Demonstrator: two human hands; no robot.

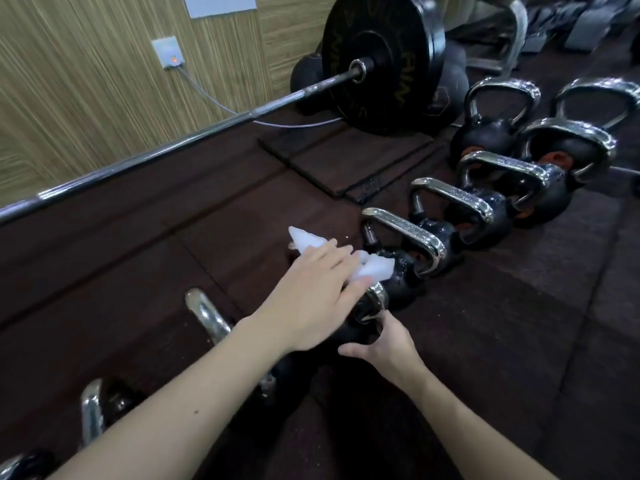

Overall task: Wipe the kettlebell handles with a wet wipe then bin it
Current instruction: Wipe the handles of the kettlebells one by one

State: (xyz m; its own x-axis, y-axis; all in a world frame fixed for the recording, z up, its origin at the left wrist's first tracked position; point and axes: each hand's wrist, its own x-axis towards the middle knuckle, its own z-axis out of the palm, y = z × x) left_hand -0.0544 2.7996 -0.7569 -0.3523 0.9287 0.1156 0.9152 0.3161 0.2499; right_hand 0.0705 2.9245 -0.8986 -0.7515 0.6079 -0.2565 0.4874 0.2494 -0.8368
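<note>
A row of black kettlebells with chrome handles runs diagonally across the dark floor. My left hand (317,292) holds a white wet wipe (372,266) over the chrome handle (375,299) of one kettlebell in the middle of the row; the wipe sticks out past both sides of the fingers. My right hand (384,344) grips that same kettlebell's black body from below the handle. The following handle (405,233) and several more beyond it look speckled with droplets. Nearer handles (207,315) lie partly under my left forearm.
A long barbell (194,136) with a black plate (381,60) lies along the wood-panelled wall on the left. A wall socket (168,51) with a white cable sits behind it. Loose floor mat tiles (346,161) lie past the kettlebells. Other gym gear stands at the far right.
</note>
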